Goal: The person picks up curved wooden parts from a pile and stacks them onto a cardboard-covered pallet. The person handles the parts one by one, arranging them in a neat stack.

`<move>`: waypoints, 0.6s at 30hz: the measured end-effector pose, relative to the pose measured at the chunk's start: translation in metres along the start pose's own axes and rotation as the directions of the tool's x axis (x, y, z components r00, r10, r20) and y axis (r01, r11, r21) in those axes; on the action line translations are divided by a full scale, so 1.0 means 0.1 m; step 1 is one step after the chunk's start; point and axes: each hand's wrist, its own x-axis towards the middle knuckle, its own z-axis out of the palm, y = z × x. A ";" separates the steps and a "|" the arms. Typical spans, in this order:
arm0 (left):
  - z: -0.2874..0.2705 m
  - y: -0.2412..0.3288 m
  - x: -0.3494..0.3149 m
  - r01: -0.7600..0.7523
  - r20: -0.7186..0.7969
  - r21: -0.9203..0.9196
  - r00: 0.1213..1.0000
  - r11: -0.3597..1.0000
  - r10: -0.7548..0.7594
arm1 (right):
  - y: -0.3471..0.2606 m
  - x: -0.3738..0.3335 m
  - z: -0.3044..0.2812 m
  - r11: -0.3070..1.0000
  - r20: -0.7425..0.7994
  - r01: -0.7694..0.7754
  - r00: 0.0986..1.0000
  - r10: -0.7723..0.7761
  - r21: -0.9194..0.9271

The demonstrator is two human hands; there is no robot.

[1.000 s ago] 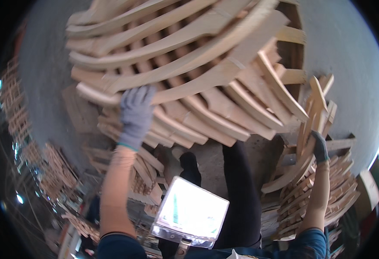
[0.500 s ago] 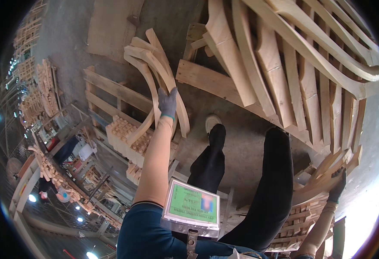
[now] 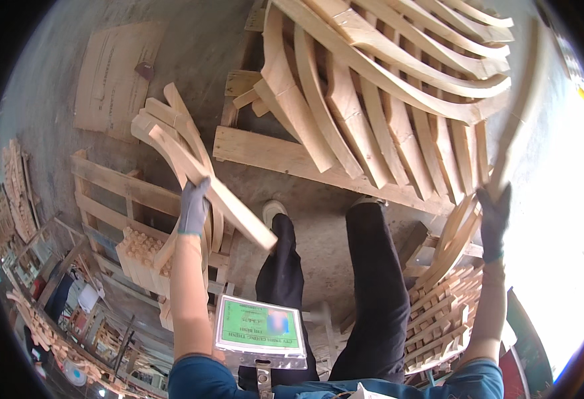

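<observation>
My left hand (image 3: 195,205), in a grey glove, is closed on the edge of a pale curved wooden piece (image 3: 238,216). That piece slants across a small pile of similar curved pieces (image 3: 184,120) at the left. Out at the right, my gloved right hand (image 3: 496,219) grips the lower end of a long curved wooden slat (image 3: 522,100). The slat points up and away, smeared by motion. Just left of that hand, more curved pieces (image 3: 457,229) lean over a stack of wooden parts (image 3: 438,319).
A large layered stack of curved wooden parts (image 3: 378,86) lies ahead on a pallet (image 3: 285,156). Another pallet (image 3: 122,183) and bundled square-ended sticks (image 3: 147,251) are at the left. A cardboard sheet (image 3: 115,80) lies on the floor. An ID badge (image 3: 260,332) hangs before me.
My right hand has lifted a curved slat upward from the right-hand pile. Under my left hand, one piece now lies diagonally across the others. The view has shifted toward the right.
</observation>
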 end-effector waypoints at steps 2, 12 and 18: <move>0.17 0.13 -0.50 -0.027 0.027 0.211 0.999 0.977 0.022 | -0.21 0.09 0.03 0.733 0.209 0.530 0.846 -0.490 -0.426; 0.22 0.48 -1.83 -0.568 0.606 0.789 0.783 -0.233 0.143 | -1.46 0.68 0.31 0.670 0.317 0.737 0.658 -0.682 -0.089; 1.18 0.41 -1.46 -0.787 0.912 0.302 0.403 -0.538 -0.077 | -1.60 0.24 0.65 0.687 0.612 0.722 0.510 -0.605 0.077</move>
